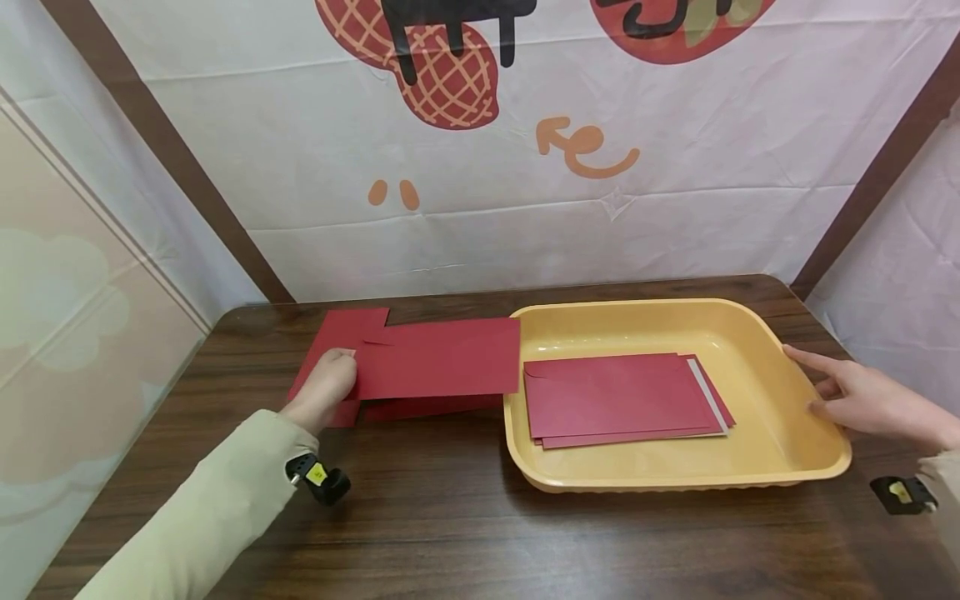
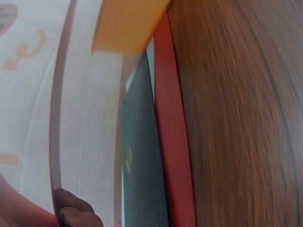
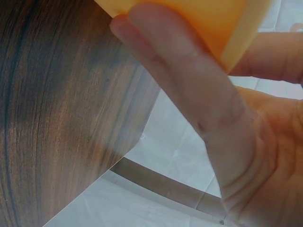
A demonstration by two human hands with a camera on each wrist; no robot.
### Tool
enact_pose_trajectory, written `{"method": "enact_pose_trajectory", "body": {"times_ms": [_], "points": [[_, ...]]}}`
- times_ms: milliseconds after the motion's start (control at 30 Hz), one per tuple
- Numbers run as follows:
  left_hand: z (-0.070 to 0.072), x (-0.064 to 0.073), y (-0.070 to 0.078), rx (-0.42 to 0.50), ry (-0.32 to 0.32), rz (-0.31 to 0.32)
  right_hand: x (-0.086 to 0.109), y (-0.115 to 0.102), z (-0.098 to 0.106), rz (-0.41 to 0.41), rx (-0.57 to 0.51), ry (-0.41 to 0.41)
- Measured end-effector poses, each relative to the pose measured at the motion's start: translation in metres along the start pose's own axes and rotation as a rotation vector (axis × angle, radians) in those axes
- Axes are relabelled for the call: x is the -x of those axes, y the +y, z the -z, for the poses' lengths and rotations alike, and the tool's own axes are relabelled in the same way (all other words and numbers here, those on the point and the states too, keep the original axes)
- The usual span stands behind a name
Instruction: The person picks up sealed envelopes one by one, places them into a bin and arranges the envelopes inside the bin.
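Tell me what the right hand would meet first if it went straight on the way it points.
The yellow tray, at once: the right hand already grips its edge. Whether the fingertips would then clear the rim is hard to judge from these views.

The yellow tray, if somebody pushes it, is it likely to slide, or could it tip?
It would probably slide rather than tip: the yellow tray looks wide and low. The red envelopes inside may shift, being unevenly stacked.
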State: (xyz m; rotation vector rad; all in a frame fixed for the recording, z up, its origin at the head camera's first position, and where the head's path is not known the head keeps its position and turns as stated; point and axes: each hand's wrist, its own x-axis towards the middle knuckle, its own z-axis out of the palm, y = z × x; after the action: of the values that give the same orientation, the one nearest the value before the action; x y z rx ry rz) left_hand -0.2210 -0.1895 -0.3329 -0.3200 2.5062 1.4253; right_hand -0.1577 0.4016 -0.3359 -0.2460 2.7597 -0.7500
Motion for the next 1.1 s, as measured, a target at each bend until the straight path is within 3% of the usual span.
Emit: {"method": "enact_pose_trajectory", "body": {"times_ms": [300,500,933,1100], "points": [[-0.034,0.011,0.025,0.062,-0.059,-0.017,-0.001,-0.001,0.001,0.009,0.017,0.006],[-0.058,0.013,0.044,0.078,-0.114,-0.080,0.000,-0.001,0.001,0.008,0.024,0.010],[-0.110,0.020,0.089,0.087,-0.340,-0.239,0.001,0.000,-0.002,0.003,0.057,0.019],[-0.129,0.019,0.094,0.077,-0.332,-0.219,0.001,-0.002,-0.001,0.002,0.053,0.021]]}}
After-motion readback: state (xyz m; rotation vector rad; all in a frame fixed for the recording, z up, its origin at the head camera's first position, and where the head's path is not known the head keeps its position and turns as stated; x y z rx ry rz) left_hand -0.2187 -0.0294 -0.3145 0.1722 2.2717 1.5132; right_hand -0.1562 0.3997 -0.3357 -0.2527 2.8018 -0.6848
